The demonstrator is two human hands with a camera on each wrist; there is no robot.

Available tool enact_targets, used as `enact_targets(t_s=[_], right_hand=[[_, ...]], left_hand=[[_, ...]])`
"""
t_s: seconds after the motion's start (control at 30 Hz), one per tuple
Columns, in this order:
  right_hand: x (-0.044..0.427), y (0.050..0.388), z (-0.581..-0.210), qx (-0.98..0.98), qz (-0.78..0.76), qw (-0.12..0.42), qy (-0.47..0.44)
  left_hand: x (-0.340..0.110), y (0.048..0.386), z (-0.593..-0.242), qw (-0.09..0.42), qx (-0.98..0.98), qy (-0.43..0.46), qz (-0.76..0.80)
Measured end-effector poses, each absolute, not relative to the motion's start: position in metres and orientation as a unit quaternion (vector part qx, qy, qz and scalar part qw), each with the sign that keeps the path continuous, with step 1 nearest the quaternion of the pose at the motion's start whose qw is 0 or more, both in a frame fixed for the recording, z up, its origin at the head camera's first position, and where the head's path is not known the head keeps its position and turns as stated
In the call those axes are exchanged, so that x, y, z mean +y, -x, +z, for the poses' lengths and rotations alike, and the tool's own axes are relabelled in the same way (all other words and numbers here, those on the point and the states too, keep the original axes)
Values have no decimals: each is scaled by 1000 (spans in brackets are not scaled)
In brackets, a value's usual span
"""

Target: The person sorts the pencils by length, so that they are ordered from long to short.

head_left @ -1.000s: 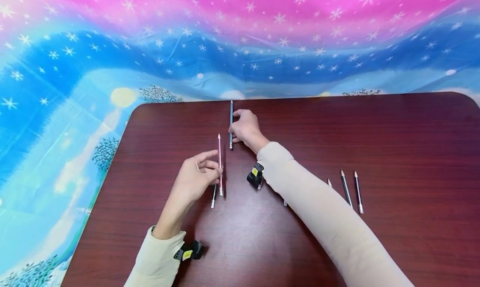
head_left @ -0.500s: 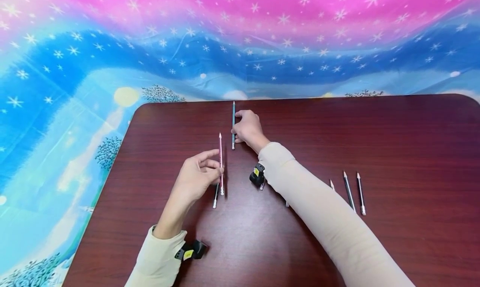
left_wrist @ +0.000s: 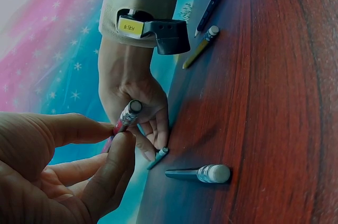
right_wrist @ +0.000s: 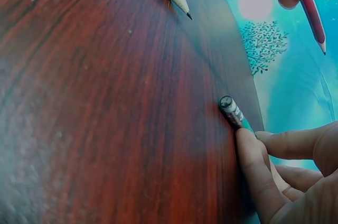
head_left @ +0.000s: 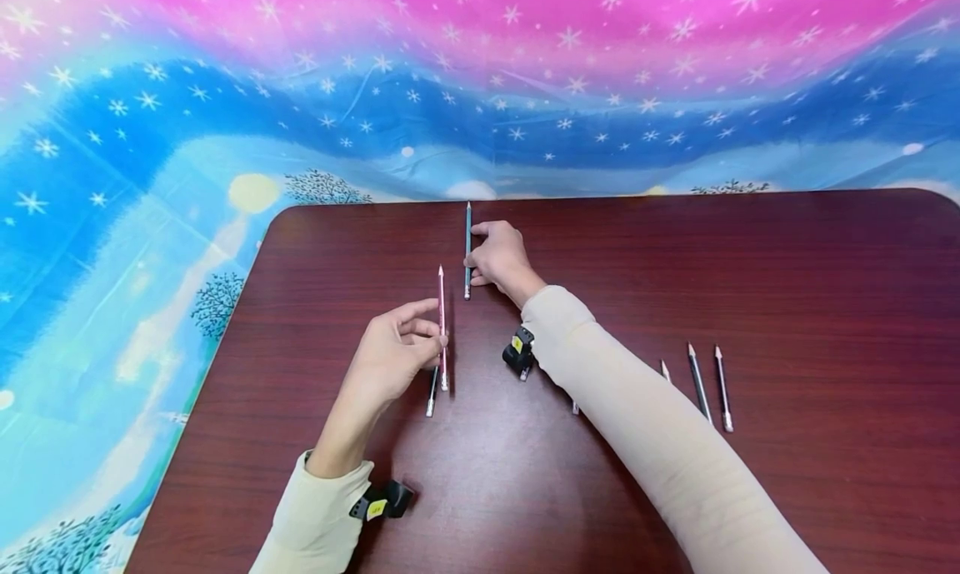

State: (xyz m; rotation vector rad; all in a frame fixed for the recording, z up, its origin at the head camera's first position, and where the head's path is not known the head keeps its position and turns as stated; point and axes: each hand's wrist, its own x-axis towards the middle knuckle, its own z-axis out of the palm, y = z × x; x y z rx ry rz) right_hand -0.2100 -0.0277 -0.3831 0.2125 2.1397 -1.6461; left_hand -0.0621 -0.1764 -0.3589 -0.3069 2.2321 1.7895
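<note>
My left hand (head_left: 393, 353) pinches a pink-red pencil (head_left: 441, 299) between thumb and fingers, its tip pointing away from me. In the right wrist view that pencil (right_wrist: 309, 10) is seen raised off the table. At the table's far edge, my right hand (head_left: 498, 253) pinches a teal pencil (head_left: 468, 224) with its eraser end toward me. The left wrist view shows the teal pencil (left_wrist: 158, 158) low at the tabletop. Partly hidden by my left hand, a dark pencil (head_left: 431, 397) lies on the table; its sharpened tip (right_wrist: 182, 5) appears in the right wrist view.
On the brown table (head_left: 825, 307), a grey pencil (head_left: 697, 382) and a black pencil (head_left: 722, 386) lie right of my right sleeve. The sleeve partly covers other pencils. A yellow pencil (left_wrist: 200, 49) shows in the left wrist view. Behind hangs a snowflake-patterned cloth (head_left: 487, 82).
The head view has shifted slightly, moving the scene a little to the right. Both hands keep hold of their pencils and stay almost still.
</note>
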Motion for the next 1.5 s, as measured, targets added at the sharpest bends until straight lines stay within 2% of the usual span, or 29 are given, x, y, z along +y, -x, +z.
enact_targets(t_s=[1.2,1.5], right_hand=[[-23,207,-383,757,-613,215,-70],[-21,209,-380,757,-606,232,-73]], left_hand=[[-178,63,-359,134,776,107,607],[-182,67,-360,133,778,116,603]])
